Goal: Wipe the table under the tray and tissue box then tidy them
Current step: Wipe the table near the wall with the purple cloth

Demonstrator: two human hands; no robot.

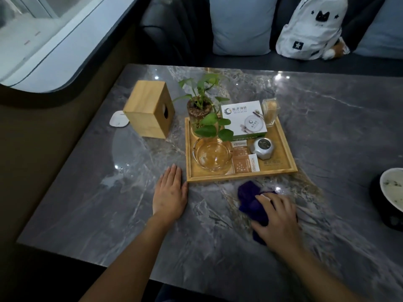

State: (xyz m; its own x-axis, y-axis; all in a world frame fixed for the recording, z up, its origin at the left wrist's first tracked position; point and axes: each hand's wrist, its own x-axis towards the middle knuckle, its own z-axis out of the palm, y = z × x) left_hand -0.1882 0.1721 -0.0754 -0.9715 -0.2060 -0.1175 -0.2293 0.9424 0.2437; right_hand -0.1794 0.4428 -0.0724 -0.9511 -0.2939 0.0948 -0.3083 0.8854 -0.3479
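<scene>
A wooden tray (283,144) sits mid-table, holding a potted plant, a glass ashtray, a white box, a silver gadget and packets. The wooden tissue box (148,109) stands upright to its left, apart from it. My left hand (169,191) lies flat on the grey marble table (87,192), fingers together, its thumb touching the tray's near left corner. My right hand (277,216) presses down on a dark purple cloth (250,197) just in front of the tray's near edge.
A small white coaster (118,119) lies behind the tissue box at the left. A bowl (392,188) on a dark base sits at the right table edge. A sofa with cushions (239,25) and a white bag (311,27) lines the far side.
</scene>
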